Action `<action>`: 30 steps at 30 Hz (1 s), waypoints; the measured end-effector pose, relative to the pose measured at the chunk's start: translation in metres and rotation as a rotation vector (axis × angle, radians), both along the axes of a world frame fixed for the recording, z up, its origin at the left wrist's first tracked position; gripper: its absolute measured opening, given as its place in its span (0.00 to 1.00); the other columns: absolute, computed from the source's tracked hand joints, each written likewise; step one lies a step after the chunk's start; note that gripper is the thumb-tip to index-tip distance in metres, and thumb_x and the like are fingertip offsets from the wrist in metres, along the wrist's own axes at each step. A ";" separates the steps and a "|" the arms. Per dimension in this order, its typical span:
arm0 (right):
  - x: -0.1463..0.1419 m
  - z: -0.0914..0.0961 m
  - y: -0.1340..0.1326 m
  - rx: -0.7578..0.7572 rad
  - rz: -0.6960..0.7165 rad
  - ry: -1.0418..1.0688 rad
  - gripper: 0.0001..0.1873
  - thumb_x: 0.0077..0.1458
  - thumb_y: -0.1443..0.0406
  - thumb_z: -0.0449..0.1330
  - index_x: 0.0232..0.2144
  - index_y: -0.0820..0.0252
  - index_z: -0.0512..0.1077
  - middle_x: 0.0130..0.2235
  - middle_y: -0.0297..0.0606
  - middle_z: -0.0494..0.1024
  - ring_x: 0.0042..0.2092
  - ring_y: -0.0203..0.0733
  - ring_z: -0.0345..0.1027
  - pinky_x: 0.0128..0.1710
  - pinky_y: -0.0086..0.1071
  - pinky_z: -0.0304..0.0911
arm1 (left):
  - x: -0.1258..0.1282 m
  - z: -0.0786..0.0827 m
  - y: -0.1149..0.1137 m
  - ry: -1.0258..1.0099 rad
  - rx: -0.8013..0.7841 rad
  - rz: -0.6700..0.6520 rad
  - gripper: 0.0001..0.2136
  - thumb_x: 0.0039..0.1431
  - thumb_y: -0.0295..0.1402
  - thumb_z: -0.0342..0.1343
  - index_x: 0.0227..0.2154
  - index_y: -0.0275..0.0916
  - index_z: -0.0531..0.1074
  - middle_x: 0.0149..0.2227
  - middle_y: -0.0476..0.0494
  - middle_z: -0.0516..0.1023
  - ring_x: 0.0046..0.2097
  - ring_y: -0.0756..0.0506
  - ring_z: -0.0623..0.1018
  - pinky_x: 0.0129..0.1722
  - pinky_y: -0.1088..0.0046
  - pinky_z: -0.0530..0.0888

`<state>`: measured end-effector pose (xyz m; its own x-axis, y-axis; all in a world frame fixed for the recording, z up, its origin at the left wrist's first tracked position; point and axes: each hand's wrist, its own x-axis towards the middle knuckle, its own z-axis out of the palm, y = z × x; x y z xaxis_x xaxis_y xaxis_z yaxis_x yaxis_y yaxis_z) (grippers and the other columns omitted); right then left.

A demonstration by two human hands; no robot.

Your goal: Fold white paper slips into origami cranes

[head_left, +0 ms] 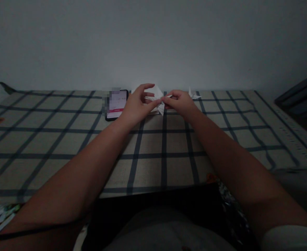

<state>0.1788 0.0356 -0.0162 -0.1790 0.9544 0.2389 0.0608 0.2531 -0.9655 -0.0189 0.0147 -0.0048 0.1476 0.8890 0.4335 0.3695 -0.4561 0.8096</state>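
Between my hands is a piece of folded white paper [160, 108], with creased, pointed parts. My left hand [141, 101] pinches it from the left, thumb stretched toward the middle and the other fingers curved above. From the right, my right hand [179, 100] grips a narrow pointed part between thumb and fingers. Just beyond my right hand stands a folded paper crane [194, 95], partly hidden by that hand. More white paper lies behind and under my left hand; its outline is partly covered.
A phone [117, 104] with a lit screen lies left of my left hand. The checked tablecloth [153, 143] covers the table up to the pale wall [153, 42]. At the far right is a dark striped object [302, 99], its kind unclear.
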 end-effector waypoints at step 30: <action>0.021 0.017 -0.003 0.823 0.115 -0.653 0.09 0.67 0.64 0.60 0.43 0.59 0.81 0.40 0.42 0.84 0.42 0.45 0.73 0.46 0.39 0.64 | -0.009 0.018 -0.008 0.071 -0.304 -0.103 0.17 0.48 0.48 0.72 0.29 0.37 0.83 0.27 0.44 0.81 0.26 0.50 0.71 0.27 0.72 0.63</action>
<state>0.1995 0.0326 0.0005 -0.5858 0.5112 0.6290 0.4407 0.8522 -0.2821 -0.0283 0.0072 0.0132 0.2636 0.9550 0.1362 0.3941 -0.2355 0.8884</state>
